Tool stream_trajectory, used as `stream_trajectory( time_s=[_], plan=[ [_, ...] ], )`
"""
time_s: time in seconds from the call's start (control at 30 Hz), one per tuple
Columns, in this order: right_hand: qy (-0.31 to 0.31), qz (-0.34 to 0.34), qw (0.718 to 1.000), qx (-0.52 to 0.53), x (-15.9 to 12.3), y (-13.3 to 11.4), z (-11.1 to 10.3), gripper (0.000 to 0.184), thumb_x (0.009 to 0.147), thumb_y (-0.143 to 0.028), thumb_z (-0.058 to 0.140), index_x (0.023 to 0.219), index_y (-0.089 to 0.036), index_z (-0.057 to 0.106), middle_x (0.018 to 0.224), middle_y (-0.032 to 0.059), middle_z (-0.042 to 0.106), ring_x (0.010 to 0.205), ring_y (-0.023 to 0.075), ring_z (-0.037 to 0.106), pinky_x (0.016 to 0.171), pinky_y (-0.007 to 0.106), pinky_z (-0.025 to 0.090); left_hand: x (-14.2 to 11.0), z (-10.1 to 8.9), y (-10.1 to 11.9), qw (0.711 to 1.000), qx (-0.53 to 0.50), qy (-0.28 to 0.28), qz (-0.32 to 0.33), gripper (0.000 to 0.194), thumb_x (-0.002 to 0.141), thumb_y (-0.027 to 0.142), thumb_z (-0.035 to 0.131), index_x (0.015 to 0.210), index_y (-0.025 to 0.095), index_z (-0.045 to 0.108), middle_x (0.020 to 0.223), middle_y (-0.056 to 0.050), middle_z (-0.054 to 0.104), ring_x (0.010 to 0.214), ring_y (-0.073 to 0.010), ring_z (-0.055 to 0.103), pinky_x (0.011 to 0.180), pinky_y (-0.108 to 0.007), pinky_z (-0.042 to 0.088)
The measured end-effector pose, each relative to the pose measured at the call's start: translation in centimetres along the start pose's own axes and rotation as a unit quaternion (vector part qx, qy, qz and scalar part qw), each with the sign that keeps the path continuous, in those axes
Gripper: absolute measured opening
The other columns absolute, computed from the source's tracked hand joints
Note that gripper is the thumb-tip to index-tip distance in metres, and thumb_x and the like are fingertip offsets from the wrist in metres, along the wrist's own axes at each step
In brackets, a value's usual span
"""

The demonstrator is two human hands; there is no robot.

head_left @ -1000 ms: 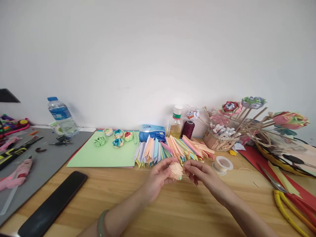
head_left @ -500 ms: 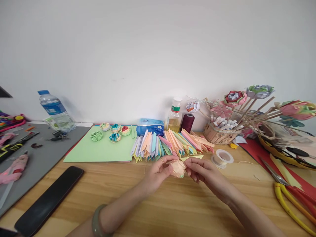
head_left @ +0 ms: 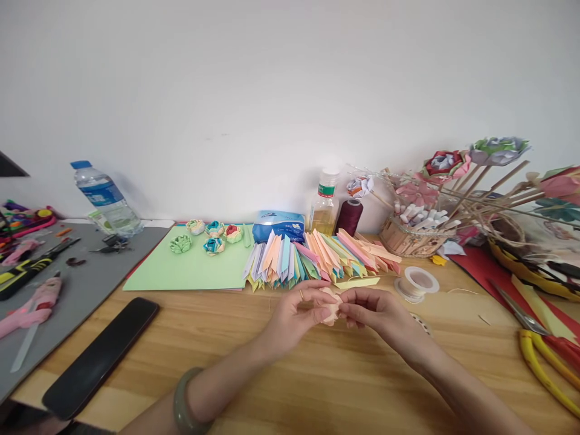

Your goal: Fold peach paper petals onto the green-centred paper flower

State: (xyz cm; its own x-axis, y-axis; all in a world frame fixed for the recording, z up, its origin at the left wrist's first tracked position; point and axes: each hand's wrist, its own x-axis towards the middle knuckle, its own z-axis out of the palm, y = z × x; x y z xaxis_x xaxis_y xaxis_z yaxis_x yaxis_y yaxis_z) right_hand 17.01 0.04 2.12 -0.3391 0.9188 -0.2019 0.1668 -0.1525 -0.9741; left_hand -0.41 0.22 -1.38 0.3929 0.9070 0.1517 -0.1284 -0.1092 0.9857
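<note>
A peach folded-paper flower (head_left: 332, 307) is held above the wooden table between my hands. My left hand (head_left: 294, 313) grips it from the left, thumb in front and fingers behind. On its other side my right hand (head_left: 374, 307) is closed, thumb and forefinger pinched at the flower's right edge. My fingers cover much of the flower. Just beyond lie rows of folded paper pieces (head_left: 283, 263) in many colours, with a yellow paper strip (head_left: 357, 282) in front of them. A spool of clear thread (head_left: 415, 283) rests past my right hand.
Several finished paper flowers (head_left: 214, 245) sit on green sheets (head_left: 181, 275). A black phone (head_left: 102, 356) and a pink glue gun (head_left: 40, 302) are on the left. Scissors (head_left: 528, 323) lie at the right, below a basket (head_left: 410, 238). A bottle (head_left: 322, 208) and maroon thread cone (head_left: 349, 217) stand behind.
The peach flower has turned in my fingers, and my right hand has closed in on its edge. The view has shifted slightly, showing a patterned round piece behind my right forearm.
</note>
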Motion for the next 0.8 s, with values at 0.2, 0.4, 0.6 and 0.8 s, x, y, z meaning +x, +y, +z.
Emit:
stream_trajectory(
  time_s=[0.2, 0.4, 0.6, 0.8],
  plan=[
    [-0.014, 0.044, 0.999, 0.005, 0.09, 0.36, 0.08, 0.016, 0.064, -0.029, 0.062, 0.072, -0.016, 0.067, 0.064, 0.0004, 0.063, 0.053, 0.0090, 0.050, 0.049, 0.021, 0.035, 0.24, -0.04, -0.22, 0.997, 0.044, 0.056, 0.025, 0.007, 0.067, 0.021, 0.064, 0.072, 0.016, 0.065, 0.096, -0.007, 0.055, 0.095, -0.0176, 0.054, 0.088, -0.034, 0.040],
    [-0.005, 0.063, 0.997, 0.035, -0.01, 0.20, 0.25, 0.019, 0.062, -0.032, 0.064, 0.070, -0.015, 0.067, 0.064, 0.0014, 0.065, 0.052, 0.0089, 0.051, 0.048, 0.020, 0.037, 0.00, 0.01, -0.12, 0.994, 0.074, 0.070, 0.045, 0.005, 0.068, 0.021, 0.063, 0.072, 0.017, 0.064, 0.095, -0.006, 0.053, 0.096, -0.0172, 0.053, 0.087, -0.033, 0.040],
    [0.007, 0.077, 0.997, 0.013, 0.43, 0.84, 0.37, 0.021, 0.059, -0.036, 0.065, 0.061, -0.015, 0.064, 0.058, -0.0005, 0.061, 0.049, 0.0081, 0.049, 0.047, 0.021, 0.036, -0.27, 0.22, 0.29, 0.993, 0.099, 0.052, 0.045, 0.006, 0.069, 0.022, 0.062, 0.074, 0.018, 0.064, 0.097, -0.006, 0.049, 0.095, -0.0161, 0.052, 0.081, -0.030, 0.045],
    [0.026, 0.053, 0.998, -0.012, 0.08, 0.11, 0.86, 0.017, 0.060, -0.032, 0.062, 0.064, -0.016, 0.063, 0.061, -0.0001, 0.061, 0.053, 0.0096, 0.048, 0.052, 0.022, 0.038, -0.42, 0.35, 0.30, 0.987, 0.128, 0.074, 0.069, 0.006, 0.070, 0.017, 0.060, 0.075, 0.017, 0.064, 0.097, -0.006, 0.048, 0.096, -0.0163, 0.052, 0.083, -0.031, 0.045]
  ],
)
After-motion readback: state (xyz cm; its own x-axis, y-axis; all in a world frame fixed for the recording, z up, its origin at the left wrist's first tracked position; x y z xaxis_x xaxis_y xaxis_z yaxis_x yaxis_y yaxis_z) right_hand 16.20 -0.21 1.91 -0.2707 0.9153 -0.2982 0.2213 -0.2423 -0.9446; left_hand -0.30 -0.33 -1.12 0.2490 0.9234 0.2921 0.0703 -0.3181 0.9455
